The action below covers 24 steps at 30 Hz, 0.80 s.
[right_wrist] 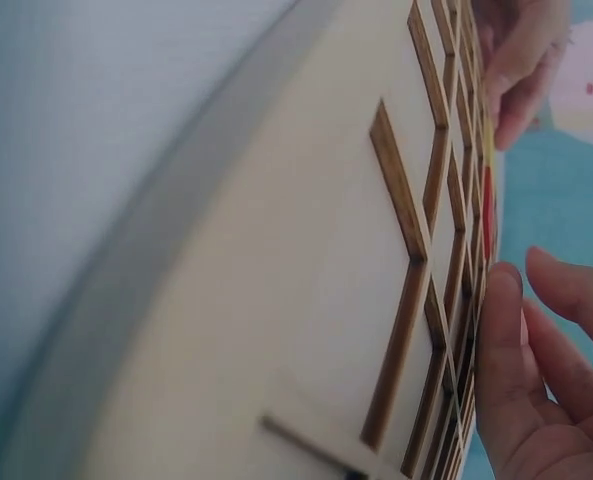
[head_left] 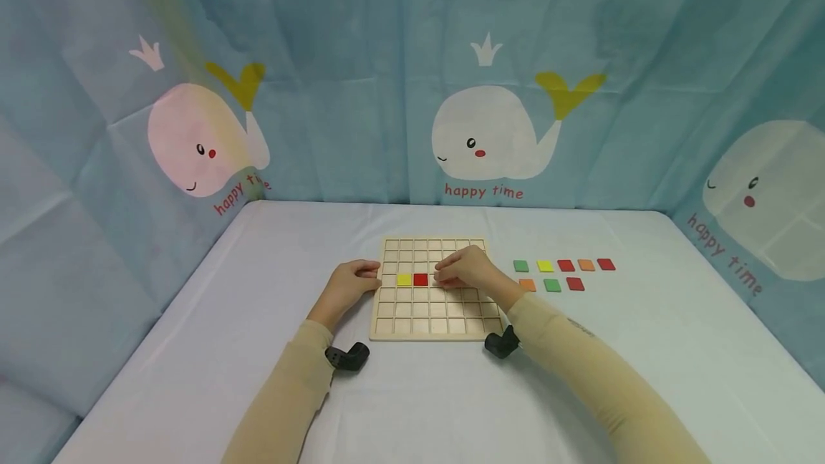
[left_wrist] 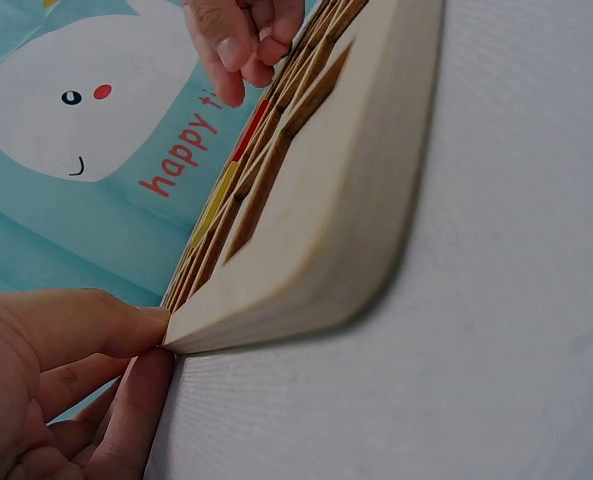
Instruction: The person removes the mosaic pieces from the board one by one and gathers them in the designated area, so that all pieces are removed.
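Note:
A square wooden grid board (head_left: 421, 325) lies on the table. Inside its cells sit a yellow tile (head_left: 404, 280) and, just to the right, a red tile (head_left: 420, 280). At the board's left edge my left hand (head_left: 346, 290) pinches the rim; thumb and fingers meet at the corner in the left wrist view. My right hand (head_left: 469, 268) is over the board, right of the red tile. Its thumb and index finger stand apart in the right wrist view, and no tile shows between them. Some cells are hidden under this hand.
Right of the board, loose tiles lie in two rows: green (head_left: 520, 266), yellow (head_left: 545, 266), orange (head_left: 586, 265) and red (head_left: 606, 264) among them. A white cloth (head_left: 412, 407) covers the table. Behind it hangs a blue curtain (head_left: 335, 134) with printed whales.

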Each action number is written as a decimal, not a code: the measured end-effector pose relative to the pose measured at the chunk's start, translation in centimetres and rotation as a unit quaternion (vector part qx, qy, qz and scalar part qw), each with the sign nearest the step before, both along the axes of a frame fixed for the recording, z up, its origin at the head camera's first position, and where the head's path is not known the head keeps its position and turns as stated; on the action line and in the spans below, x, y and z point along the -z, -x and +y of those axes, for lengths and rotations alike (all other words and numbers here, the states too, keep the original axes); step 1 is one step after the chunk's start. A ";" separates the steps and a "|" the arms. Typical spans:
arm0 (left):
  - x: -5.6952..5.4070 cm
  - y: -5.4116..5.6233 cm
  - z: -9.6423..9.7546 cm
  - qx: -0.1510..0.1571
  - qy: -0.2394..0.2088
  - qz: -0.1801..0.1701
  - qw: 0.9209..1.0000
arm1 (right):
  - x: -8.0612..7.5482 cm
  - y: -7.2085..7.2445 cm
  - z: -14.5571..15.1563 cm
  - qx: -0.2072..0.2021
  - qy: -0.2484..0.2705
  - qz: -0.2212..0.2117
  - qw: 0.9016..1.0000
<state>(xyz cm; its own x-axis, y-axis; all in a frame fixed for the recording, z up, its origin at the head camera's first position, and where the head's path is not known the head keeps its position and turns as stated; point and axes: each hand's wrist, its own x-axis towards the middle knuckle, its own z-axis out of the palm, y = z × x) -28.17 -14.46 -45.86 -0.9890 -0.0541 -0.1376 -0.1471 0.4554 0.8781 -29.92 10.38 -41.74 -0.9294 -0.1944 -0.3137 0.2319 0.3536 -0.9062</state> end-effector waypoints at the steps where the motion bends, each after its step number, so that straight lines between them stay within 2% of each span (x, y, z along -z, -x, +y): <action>1: 0.0 0.0 0.0 -0.001 -0.001 0.001 1.000 | 0.0 0.0 -0.1 0.000 -0.004 -0.001 1.000; 10: 0.0 -0.1 0.0 0.000 -0.005 -0.003 1.000 | -0.2 0.3 -1.0 -0.008 -0.011 -0.011 1.000; 15: 0.1 -0.2 -0.1 0.005 -0.001 0.004 1.000 | -0.2 0.2 -1.6 -0.013 0.005 -0.023 1.000; 24: 0.1 -0.1 -0.1 0.011 0.000 0.015 1.000 | -0.1 0.4 -1.9 -0.011 -0.012 -0.023 1.000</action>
<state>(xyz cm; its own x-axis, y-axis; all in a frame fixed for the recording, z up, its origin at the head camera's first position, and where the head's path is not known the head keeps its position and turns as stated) -28.06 -14.51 -45.99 -0.9936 -0.0323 -0.1080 -0.1107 0.4591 0.8815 -30.30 8.51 -41.68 -0.9093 -0.2063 -0.3614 0.2660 0.3797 -0.8860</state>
